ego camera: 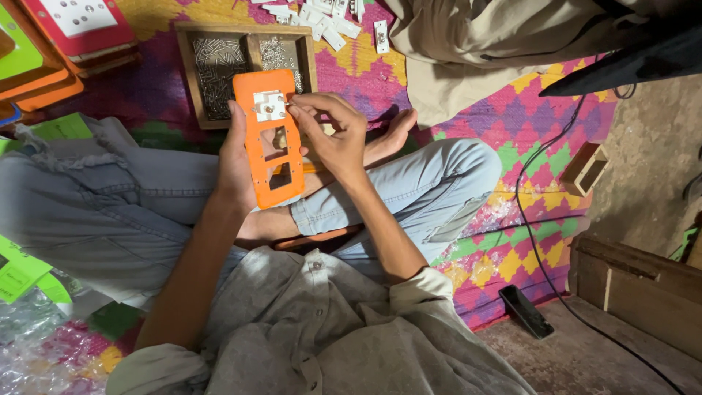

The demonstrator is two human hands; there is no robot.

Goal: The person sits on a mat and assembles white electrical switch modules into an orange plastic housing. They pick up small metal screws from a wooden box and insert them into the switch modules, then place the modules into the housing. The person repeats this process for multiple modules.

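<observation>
Left hand [235, 164] fingers wrapped around orange plate [269, 139], right hand [333, 135] fingertips pinched narrow on white socket block [268, 106], wooden screw tray [245, 62] just beyond fingertips

You sit on a bright woven mat of pink, yellow and green diamonds [512, 241] spread over a bare grey concrete floor [643, 146]; light is dim and warm.
</observation>
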